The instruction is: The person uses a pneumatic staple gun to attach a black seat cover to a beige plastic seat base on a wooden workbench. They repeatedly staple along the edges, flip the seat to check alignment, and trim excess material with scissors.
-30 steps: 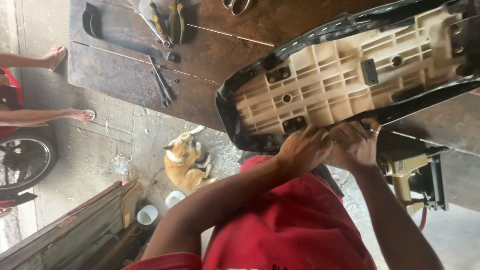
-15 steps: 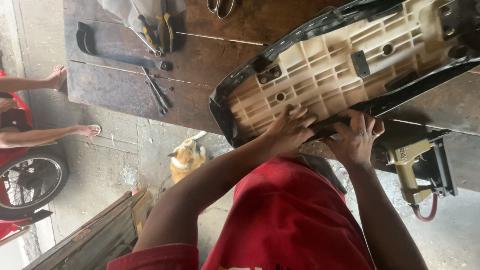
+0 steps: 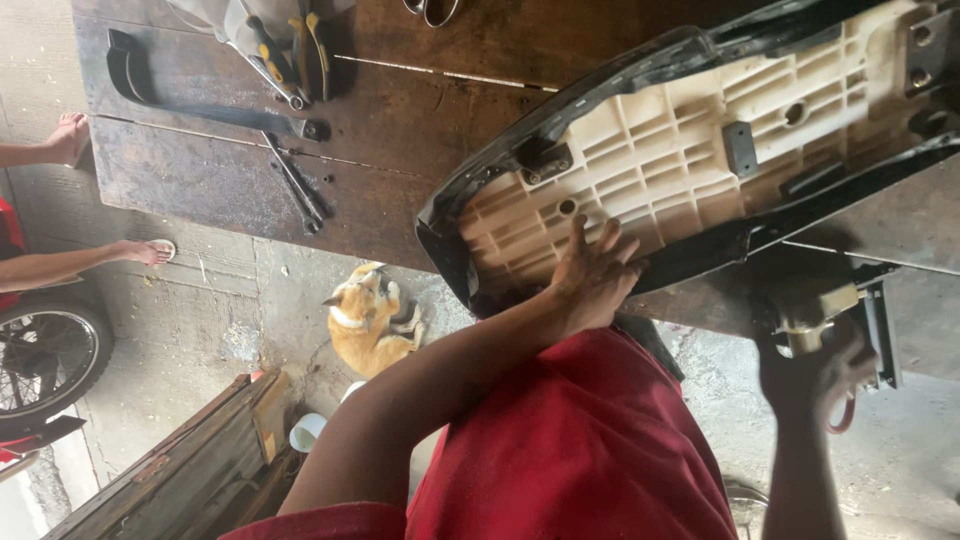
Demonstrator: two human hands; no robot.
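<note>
An upturned motorcycle seat (image 3: pixel 700 150), with a cream ribbed plastic base and a black cover, lies on a dark wooden workbench (image 3: pixel 400 190). My left hand (image 3: pixel 595 275) presses flat on the seat's base near its narrow end, fingers spread. My right hand (image 3: pixel 815 370), blurred, is wrapped around a yellowish staple gun (image 3: pixel 810 305) just below the seat's near edge. My red shirt fills the lower middle of the view.
Pliers and screwdrivers (image 3: pixel 290 50), wrenches (image 3: pixel 300 185) and a black strap (image 3: pixel 190 100) lie on the bench's left part. An orange-and-white animal (image 3: pixel 365 320) lies on the concrete floor. Another person's feet (image 3: pixel 140 252), a wheel (image 3: pixel 45 355), wooden planks (image 3: pixel 190 460) and a white cup (image 3: pixel 308 432) are at left.
My right hand left the seat's edge and dropped to the staple gun, closing around it. My left hand slid onto the seat's ribbed base. The view shifted closer.
</note>
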